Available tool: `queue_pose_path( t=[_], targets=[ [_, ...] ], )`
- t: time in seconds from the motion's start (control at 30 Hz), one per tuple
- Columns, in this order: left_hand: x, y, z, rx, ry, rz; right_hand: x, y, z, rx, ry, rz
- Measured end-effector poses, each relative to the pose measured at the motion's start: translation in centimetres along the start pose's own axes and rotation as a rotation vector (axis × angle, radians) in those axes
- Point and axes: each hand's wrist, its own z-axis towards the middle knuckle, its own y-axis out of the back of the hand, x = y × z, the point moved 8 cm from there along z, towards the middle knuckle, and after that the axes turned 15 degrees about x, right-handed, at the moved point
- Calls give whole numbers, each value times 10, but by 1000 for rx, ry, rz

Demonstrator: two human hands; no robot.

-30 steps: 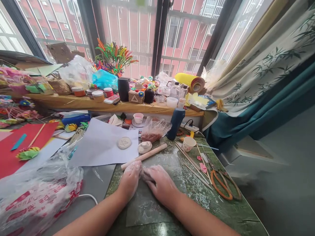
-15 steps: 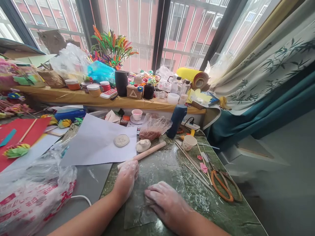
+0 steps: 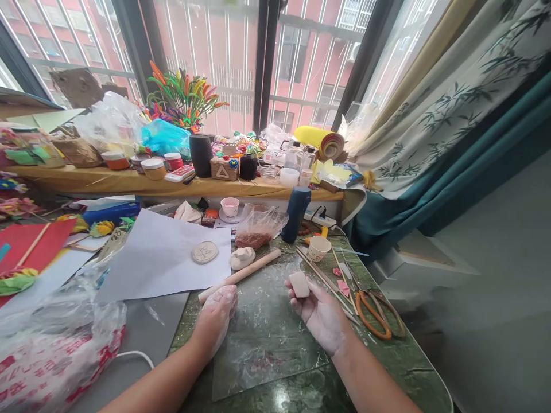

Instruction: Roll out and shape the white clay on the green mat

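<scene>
My right hand (image 3: 321,318), palm turned up and whitened with powder, holds a small off-white piece of clay (image 3: 299,284) at its fingertips. My left hand (image 3: 217,312), also powdery, is closed in a loose fist beside the near end of a wooden rolling pin (image 3: 253,268); what it holds, if anything, is hidden. Between and below the hands lies a clear sheet (image 3: 267,344) dusted with white. A lump of white clay (image 3: 243,258) sits behind the rolling pin. On white paper (image 3: 159,258) rests a round clay disc (image 3: 205,252) with a star marked on it.
To the right are scissors (image 3: 373,315) with orange handles, thin sticks (image 3: 322,274) and a paper cup (image 3: 319,249). A bag of brown material (image 3: 258,229) and a dark blue cylinder (image 3: 297,213) stand at the back. Crumpled plastic bags (image 3: 55,350) fill the left side.
My right hand has lifted from the clear sheet and turned palm up, now showing the piece of clay. My left hand stays by the rolling pin. The view has shifted slightly.
</scene>
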Motion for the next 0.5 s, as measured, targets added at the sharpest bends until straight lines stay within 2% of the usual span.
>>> queue_pose_path(
  t=[0.1, 0.2, 0.33, 0.43, 0.5],
  targets=[
    [-1, 2, 2, -2, 4, 52, -11, -13, -4, 48, -85, 175],
    [-10, -6, 8, 54, 0, 179, -15, -22, -4, 66, -85, 199],
    [-39, -43, 21, 324, -112, 577, -12, -41, -2, 120, -5, 147],
    [-54, -71, 22, 546, -266, 797, -8, -61, -1, 260, -13, 35],
    [-60, -79, 20, 621, -361, 858, -9, -71, -3, 353, -63, -52]
  ],
)
